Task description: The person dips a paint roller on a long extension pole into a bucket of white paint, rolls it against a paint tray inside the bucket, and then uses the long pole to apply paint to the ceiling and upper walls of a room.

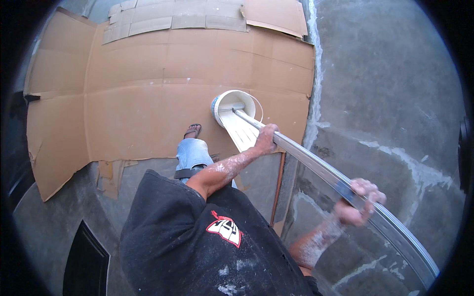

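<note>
My left hand (266,139) is closed round a long silver metal pole (311,160) just below its far end. Further back along the pole, my right hand (359,203), dusted white and a little blurred, grips it beside a dark blue piece (344,191). At the far end, what looks like a roller head (232,107) reaches into the mouth of a white bucket (214,109). A white slotted paint grid (241,133) slopes out of the bucket towards my left forearm. Its wire handle hangs to the right. How much paint is inside cannot be seen.
Flattened brown cardboard (138,113) covers the floor under the bucket, with loose sheets (187,15) on its far edge. My sandalled foot (193,131) stands on it. Grey concrete (385,89) with white streaks lies right. A dark rectangular opening or panel (86,261) is lower left.
</note>
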`<state>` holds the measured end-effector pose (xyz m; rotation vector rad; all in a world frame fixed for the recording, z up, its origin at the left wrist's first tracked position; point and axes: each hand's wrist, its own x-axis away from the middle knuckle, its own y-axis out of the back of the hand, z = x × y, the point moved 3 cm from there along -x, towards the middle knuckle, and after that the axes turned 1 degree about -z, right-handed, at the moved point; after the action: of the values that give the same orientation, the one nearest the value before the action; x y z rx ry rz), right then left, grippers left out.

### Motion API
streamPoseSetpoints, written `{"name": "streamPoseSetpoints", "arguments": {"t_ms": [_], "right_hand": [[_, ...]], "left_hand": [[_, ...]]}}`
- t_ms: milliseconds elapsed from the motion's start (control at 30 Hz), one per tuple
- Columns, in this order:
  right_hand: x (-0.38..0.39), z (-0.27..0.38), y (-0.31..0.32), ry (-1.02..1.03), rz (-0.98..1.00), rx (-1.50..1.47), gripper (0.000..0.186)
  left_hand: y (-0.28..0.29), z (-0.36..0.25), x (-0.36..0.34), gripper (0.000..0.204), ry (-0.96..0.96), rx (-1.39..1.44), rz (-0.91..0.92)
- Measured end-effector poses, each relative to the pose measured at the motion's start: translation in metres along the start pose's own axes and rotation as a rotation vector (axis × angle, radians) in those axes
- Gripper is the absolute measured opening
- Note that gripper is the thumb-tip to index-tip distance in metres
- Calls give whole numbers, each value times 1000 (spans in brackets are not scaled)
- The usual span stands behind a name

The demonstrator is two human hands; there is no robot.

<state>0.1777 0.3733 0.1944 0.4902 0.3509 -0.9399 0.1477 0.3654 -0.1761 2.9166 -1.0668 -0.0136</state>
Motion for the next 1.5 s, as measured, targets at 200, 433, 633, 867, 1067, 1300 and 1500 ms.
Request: {"name": "streamPoseSetpoints", "arguments": {"t_ms": [200,433,633,867,1067,1300,1500], "right_hand": [[-46,84,42,19,-33,14,22],[-1,6,6,-47,-128,108,24],[-41,127,75,198,-255,257,23],[-18,87,61,185,-184,400,21],[11,67,77,28,-151,212,21],[-9,154,109,70,-263,-26,23],[23,90,112,51,-75,-20,21]], "left_hand": [[9,-101,15,34,-141,-13,104],[-8,-12,-4,32,-65,-11,71],[-3,-128,26,39,-247,1,239],[-17,-85,28,34,-201,-23,151],[-22,-59,39,36,-153,18,148],[-17,-148,59,40,-259,35,263],[-26,-83,50,41,-237,-16,241]]}}
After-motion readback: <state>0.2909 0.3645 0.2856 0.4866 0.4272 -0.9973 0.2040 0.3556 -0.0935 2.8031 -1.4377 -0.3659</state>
